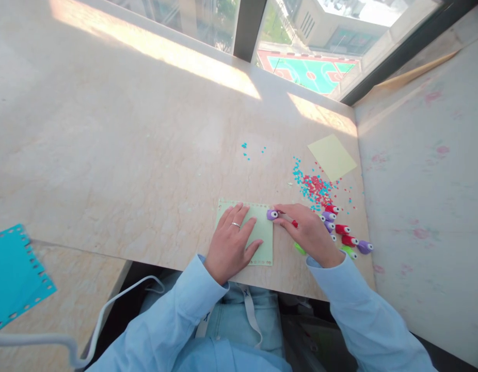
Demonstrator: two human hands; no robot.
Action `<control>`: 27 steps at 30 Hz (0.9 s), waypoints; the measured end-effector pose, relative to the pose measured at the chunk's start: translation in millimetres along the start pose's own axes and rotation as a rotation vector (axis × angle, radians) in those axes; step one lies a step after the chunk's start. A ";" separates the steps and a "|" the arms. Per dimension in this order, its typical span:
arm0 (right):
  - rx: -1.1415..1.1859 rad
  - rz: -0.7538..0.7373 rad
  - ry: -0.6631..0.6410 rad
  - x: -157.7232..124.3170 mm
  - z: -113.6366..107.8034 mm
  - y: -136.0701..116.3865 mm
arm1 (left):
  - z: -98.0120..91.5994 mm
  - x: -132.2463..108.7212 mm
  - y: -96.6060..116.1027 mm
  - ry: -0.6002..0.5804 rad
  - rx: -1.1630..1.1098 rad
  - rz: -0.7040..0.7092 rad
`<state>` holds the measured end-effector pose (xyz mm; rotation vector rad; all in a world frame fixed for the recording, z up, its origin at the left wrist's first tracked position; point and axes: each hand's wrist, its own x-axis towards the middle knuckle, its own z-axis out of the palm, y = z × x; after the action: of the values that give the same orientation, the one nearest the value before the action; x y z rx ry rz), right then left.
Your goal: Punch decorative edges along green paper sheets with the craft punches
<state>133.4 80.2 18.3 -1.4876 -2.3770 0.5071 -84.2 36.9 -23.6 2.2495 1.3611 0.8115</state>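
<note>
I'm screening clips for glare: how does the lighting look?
Head view: sunlight stripes glare on the tabletop near the window frame; head view: an outdoor roof looks nearly white; head view: left hand, right hand and purple piece sit outside direct sun.

The left forearm [161,320] and right forearm [370,315] reach forward, angling inward. The left hand [231,248] lies palm down, fingers extended, thumb held apart. The right hand [314,232] turns inward, its grip a pinch between thumb and forefinger.
</note>
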 end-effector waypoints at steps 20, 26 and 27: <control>0.448 0.425 0.001 28.3 -12.4 -9.4 | -0.3 0.4 0.0 0.013 0.016 0.000; 0.478 0.456 -0.045 30.5 -11.1 -6.9 | -0.7 0.9 0.2 0.017 0.030 0.001; 0.476 0.458 -0.051 30.0 -10.3 -6.8 | -0.7 0.9 0.2 0.017 0.026 -0.001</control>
<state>119.6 106.0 32.3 -1.7780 -1.7537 1.1330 -84.2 37.6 -22.8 2.2667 1.3880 0.8191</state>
